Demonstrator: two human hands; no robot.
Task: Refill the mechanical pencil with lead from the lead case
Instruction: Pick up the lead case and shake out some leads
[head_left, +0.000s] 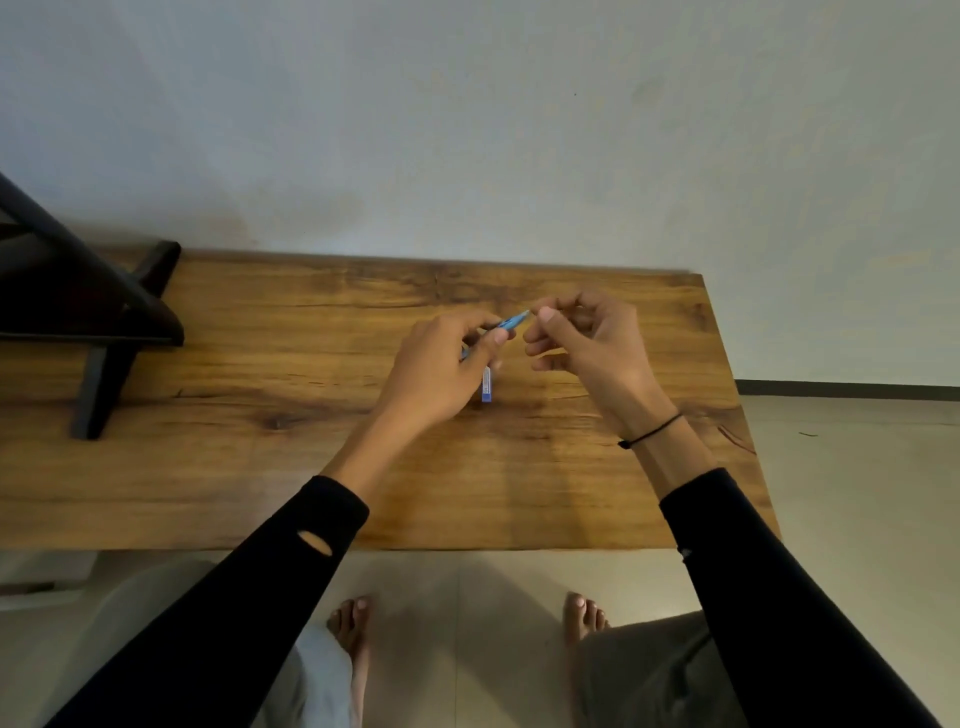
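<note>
Pale grey wall (467, 114) fills the upper half of the view, and against it stands a wooden table (260, 467) with a warm, knotty grain. On the left end of the table sits a dark stand (98, 322) with angled legs. A person in black sleeves (218, 613) reaches over the tabletop with both arms, bare feet (353, 623) on the tiled floor (467, 623) below. The left hand (441, 374) is closed around a blue mechanical pencil (506, 325), held above the table and tilted so that its far end points up and to the right, towards the other hand. The right hand (587, 343) hovers just beside that end, thumb and forefinger pinched together close to the pencil's end, the other fingers curled loosely; whether a lead sits in that pinch is too fine to make out. A thin black band (652, 431) circles the right wrist. Between and slightly below the two hands, a small lead case (487, 384) with a blue end lies on the wood, partly hidden by the left hand's fingers, lengthwise towards the near edge. Whether the case is open or capped I cannot tell from where I stand.
</note>
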